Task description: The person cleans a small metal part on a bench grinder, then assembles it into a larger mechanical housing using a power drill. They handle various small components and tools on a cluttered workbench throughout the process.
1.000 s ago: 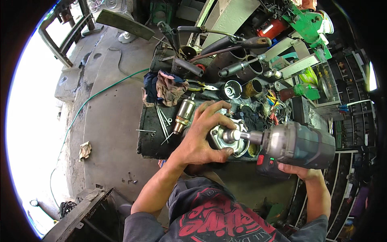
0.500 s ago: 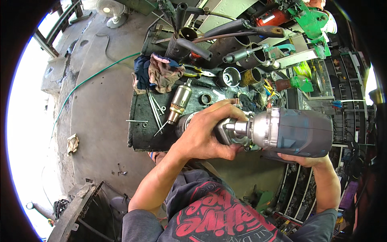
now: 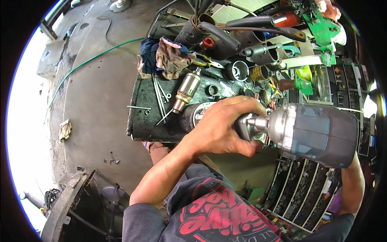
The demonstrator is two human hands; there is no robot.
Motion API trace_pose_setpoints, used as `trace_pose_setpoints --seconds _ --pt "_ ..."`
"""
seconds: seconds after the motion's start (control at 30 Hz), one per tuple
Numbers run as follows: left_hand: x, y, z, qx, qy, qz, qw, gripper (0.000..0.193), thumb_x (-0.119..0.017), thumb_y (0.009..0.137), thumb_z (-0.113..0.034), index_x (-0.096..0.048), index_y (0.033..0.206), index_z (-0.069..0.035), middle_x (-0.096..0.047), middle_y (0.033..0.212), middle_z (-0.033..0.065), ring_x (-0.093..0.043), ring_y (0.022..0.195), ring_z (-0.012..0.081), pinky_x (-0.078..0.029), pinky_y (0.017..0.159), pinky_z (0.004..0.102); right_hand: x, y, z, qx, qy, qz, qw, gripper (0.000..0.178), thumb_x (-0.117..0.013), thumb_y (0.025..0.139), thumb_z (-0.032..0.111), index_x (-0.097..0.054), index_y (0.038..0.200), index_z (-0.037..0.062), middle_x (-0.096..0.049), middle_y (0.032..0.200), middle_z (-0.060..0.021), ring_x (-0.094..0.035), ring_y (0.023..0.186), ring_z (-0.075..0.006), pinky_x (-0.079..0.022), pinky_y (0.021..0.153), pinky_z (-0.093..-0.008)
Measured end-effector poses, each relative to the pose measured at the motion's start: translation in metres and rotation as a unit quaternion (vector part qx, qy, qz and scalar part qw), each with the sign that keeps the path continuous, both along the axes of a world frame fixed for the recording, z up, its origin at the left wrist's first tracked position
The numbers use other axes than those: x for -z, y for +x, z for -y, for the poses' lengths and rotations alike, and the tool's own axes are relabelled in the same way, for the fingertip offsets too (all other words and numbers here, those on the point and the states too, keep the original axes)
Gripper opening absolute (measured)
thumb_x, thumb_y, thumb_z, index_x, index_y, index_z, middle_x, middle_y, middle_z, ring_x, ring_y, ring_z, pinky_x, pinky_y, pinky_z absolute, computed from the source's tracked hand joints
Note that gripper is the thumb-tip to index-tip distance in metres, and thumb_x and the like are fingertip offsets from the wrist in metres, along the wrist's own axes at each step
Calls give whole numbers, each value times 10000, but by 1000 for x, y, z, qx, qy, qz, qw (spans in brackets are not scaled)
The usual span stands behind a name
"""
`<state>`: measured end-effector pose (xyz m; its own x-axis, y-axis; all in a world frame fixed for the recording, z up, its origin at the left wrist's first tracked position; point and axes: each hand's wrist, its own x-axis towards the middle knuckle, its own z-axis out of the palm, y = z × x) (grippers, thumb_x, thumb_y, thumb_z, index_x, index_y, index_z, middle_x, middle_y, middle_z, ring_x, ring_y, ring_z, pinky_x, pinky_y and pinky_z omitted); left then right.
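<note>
My left hand (image 3: pixel 221 131) is wrapped round a grey metal housing (image 3: pixel 243 126), thumb on its near side and fingers over its top. An impact wrench (image 3: pixel 322 131), silver at the nose and dark at the body, points left at this housing. Its drive end is close to the housing; whether they touch I cannot tell. My right hand (image 3: pixel 352 163) supports the wrench from behind and below, its fingers hidden by the tool. Beside my left wrist lies a dark cylindrical casing (image 3: pixel 188 116). A motor armature (image 3: pixel 188 90) with a copper commutator lies beyond it on the workbench (image 3: pixel 141 121).
Long thin bolts (image 3: pixel 158 94), a nut (image 3: pixel 168 95) and a metal ring (image 3: pixel 213 90) lie on the bench. Behind them are a rag (image 3: pixel 171 58), pliers (image 3: pixel 207 61) and a round metal cup (image 3: pixel 238 71). Tool-filled tubes (image 3: pixel 195 30) line the back. Parts shelves (image 3: pixel 298 189) stand at right.
My left hand and the housing have shifted right. The impact wrench has moved right and tilted slightly, its tail lower, and my right hand is now more hidden behind it. The view has shifted too.
</note>
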<state>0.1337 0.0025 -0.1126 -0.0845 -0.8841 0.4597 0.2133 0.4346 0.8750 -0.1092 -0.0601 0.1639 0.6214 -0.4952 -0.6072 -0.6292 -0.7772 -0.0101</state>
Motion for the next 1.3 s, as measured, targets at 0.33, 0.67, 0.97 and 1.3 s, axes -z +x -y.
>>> trace_pose_setpoints --seconds 0.33,0.67,0.97,1.3 --pt "3 -3 0 -23 -10 21 999 635 -882 631 -362 -706 1212 -174 -618 1379 269 -561 1344 471 -478 1117 510 -2 11 -2 -45 13 -25 999 393 -845 948 156 -705 1292 31 -768 1130 -101 -728 986 -224 -590 880 -401" --pt "-1 -2 -4 -24 15 8 1000 672 -926 584 -221 -721 1218 -132 -596 1388 190 -595 1319 398 -472 1132 457 17 -12 -7 -52 -44 79 995 431 -933 777 227 -788 1168 119 -780 1165 -72 -732 1089 -301 -573 971 -450" --pt "-1 0 -5 -20 11 13 1000 742 -893 628 -402 -697 1296 -144 -524 1496 247 -543 1360 476 -476 1130 498 -3 18 3 -149 -80 49 984 520 -932 712 226 -788 1198 110 -780 1203 -85 -737 1090 -343 -561 1016 -458" --pt "1 -1 -4 -8 13 -17 1000 630 -890 645 -305 -713 1211 -92 -718 1105 160 -685 1075 384 -541 943 455 -13 -10 9 52 -46 -6 998 545 -942 764 236 -753 1247 69 -768 1223 -80 -724 1126 -303 -564 1010 -440"
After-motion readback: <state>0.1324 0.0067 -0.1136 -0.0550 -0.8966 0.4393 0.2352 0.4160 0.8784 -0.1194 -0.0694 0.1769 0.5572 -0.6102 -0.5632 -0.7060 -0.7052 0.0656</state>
